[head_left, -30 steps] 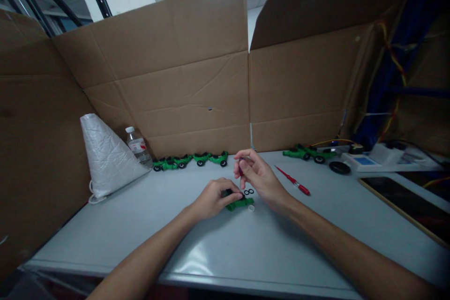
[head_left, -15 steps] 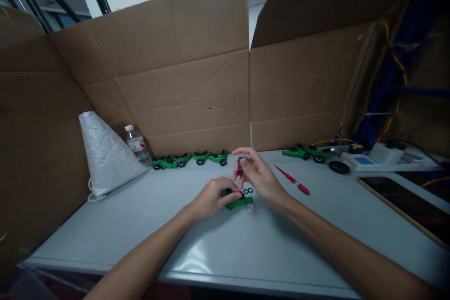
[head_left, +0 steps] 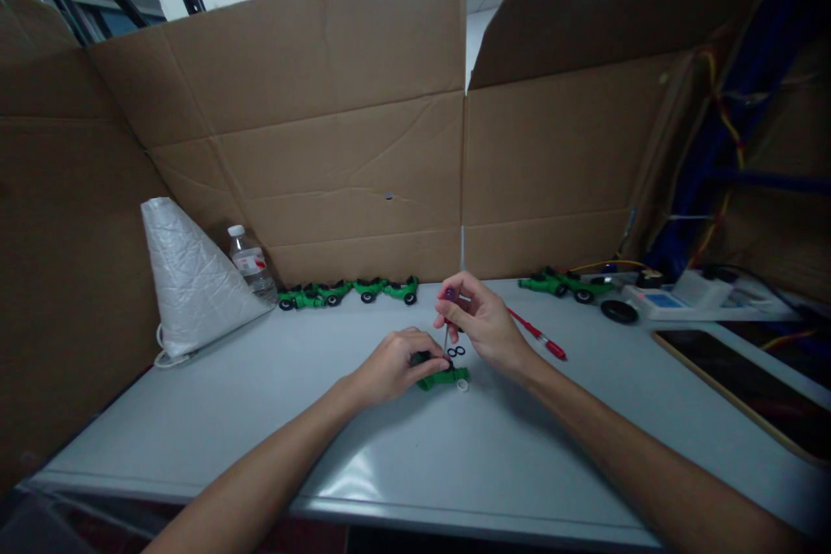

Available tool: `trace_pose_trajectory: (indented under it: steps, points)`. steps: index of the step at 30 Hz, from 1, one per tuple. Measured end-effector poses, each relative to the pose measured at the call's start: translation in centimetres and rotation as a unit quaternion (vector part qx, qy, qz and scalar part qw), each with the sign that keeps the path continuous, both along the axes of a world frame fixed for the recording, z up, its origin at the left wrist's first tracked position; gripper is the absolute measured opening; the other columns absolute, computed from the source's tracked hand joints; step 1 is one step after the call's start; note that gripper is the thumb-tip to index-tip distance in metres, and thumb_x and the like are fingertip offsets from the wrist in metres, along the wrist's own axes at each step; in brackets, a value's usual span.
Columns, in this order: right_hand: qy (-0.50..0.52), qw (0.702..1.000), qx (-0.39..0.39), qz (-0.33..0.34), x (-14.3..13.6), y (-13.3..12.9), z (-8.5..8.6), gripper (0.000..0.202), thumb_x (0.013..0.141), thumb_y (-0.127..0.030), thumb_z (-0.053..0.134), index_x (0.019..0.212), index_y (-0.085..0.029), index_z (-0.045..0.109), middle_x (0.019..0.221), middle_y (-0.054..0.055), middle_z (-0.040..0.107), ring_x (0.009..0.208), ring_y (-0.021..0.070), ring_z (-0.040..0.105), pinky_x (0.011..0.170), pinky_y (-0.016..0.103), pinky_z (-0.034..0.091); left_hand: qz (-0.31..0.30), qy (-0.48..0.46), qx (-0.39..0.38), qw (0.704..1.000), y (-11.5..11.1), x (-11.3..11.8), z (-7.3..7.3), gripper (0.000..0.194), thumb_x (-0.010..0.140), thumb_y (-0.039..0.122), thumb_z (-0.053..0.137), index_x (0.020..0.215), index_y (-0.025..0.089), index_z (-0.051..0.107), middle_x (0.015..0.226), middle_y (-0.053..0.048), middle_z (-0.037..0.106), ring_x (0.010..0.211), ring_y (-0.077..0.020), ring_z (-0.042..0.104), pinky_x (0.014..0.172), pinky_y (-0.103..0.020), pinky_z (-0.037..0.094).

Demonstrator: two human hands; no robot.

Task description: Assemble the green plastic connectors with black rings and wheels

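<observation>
Near the middle of the table, my left hand grips a green toy car, its fingers over the car's rear and top. A white wheel hub shows at the car's right end. My right hand is closed around the dark purple handle of a small screwdriver. The thin shaft points down, its tip at the car's top beside my left fingertips; whether it sits in a screw is too small to tell. Two small black rings lie on the table just behind the car.
Several green toy cars line the back left, and others stand back right. A red screwdriver lies right of my hand. Further right are a black ring, a power strip and a phone. A bottle leans by a silver bag.
My right hand has turned the screwdriver upright and its fingers have closed in on the handle, with the shaft now showing down to the car. My left hand stays on the car.
</observation>
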State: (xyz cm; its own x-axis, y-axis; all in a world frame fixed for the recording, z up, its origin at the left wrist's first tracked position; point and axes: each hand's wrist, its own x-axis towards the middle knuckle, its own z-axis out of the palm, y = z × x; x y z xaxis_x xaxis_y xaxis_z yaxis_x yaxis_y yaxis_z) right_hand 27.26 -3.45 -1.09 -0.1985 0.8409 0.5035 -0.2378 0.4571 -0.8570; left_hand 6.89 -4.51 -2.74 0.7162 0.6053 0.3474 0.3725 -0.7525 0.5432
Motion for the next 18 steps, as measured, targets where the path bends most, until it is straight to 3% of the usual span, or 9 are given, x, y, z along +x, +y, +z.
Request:
trace_pose_trajectory:
  steps: [4,7,12,18]
  points:
    - [-0.023,0.999,0.009,0.03,0.0,-0.6,-0.1,0.041,0.1,-0.054,0.067,0.129,-0.026,0.07,0.095,0.005,0.071,0.072,0.0158,0.066,0.052,0.024,0.053,-0.005,-0.008,-0.019,1.0,0.4,-0.1,-0.4,0.025,0.102,0.039,0.068,0.104,0.017,0.08,0.103,-0.009,0.079,0.097,-0.019,0.07,0.097,-0.033,0.051]
    - [-0.022,0.997,0.006,0.073,0.4,-0.7,0.1,0.044,0.102,-0.054,0.062,0.136,-0.028,0.069,0.112,0.009,0.073,0.084,0.0181,0.068,0.057,0.026,0.055,-0.005,-0.026,-0.044,0.999,0.8,-0.2,-0.7,0.026,0.099,0.041,0.072,0.103,0.017,0.082,0.102,-0.009,0.08,0.096,-0.0192,0.072,0.094,-0.033,0.052]
    - [-0.027,0.996,0.007,0.083,0.5,-0.7,0.4,0.031,0.101,-0.051,0.066,0.117,-0.025,0.072,0.105,0.008,0.075,0.084,0.0186,0.068,0.061,0.028,0.056,-0.013,-0.046,-0.089,0.995,1.2,-0.3,-0.9,0.03,0.092,0.046,0.079,0.103,0.018,0.084,0.101,-0.01,0.081,0.093,-0.0199,0.073,0.09,-0.032,0.054]
    - [-0.039,0.999,0.022,-0.02,-0.3,-1.1,0.0,0.032,0.087,-0.045,0.083,0.095,-0.024,0.061,0.084,-0.001,0.061,0.069,0.0143,0.056,0.051,0.023,0.05,-0.007,-0.048,-0.095,0.994,1.3,-0.4,-1.2,0.029,0.092,0.046,0.08,0.098,0.018,0.084,0.099,-0.01,0.081,0.093,-0.0193,0.073,0.089,-0.031,0.054]
